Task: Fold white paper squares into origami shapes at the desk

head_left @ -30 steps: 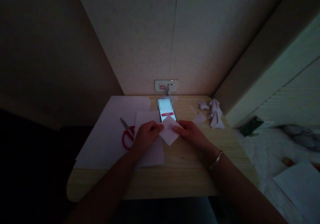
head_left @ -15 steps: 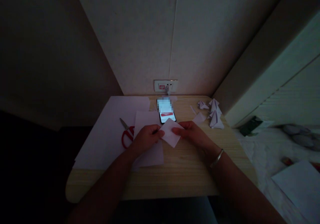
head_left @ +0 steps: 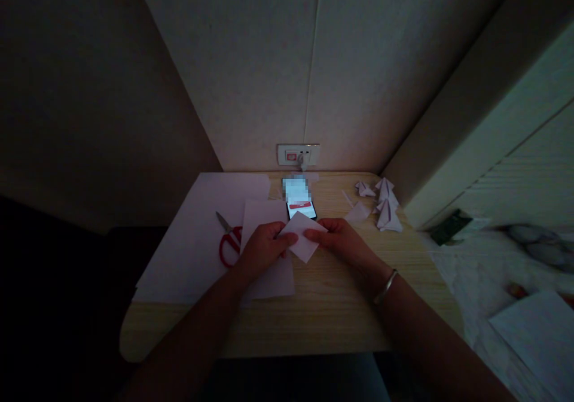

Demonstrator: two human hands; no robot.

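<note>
A small white square of paper (head_left: 305, 249), turned corner-down like a diamond, is held above the table between both hands. My left hand (head_left: 265, 247) pinches its left corner with the thumb on top. From the other side my right hand (head_left: 341, 237) grips the right corner, its thumb pressing on the paper's face. Just beyond the square lies a phone (head_left: 301, 204) with a lit screen. Red-handled scissors (head_left: 230, 241) rest on large white sheets (head_left: 188, 234), partly hidden by a smaller sheet (head_left: 269, 282) under my left hand.
Folded paper shapes (head_left: 387, 210) sit at the table's right rear, beside a small paper scrap (head_left: 357, 212). A wall socket (head_left: 298, 154) with a plug is behind the phone. Right of the wooden table (head_left: 332, 324), a dark green box (head_left: 451, 227) and a white sheet (head_left: 538, 330) lie on a pale surface.
Both hands have shifted slightly left with the paper square. My left thumb now reaches farther in over the paper. The other things stay in place.
</note>
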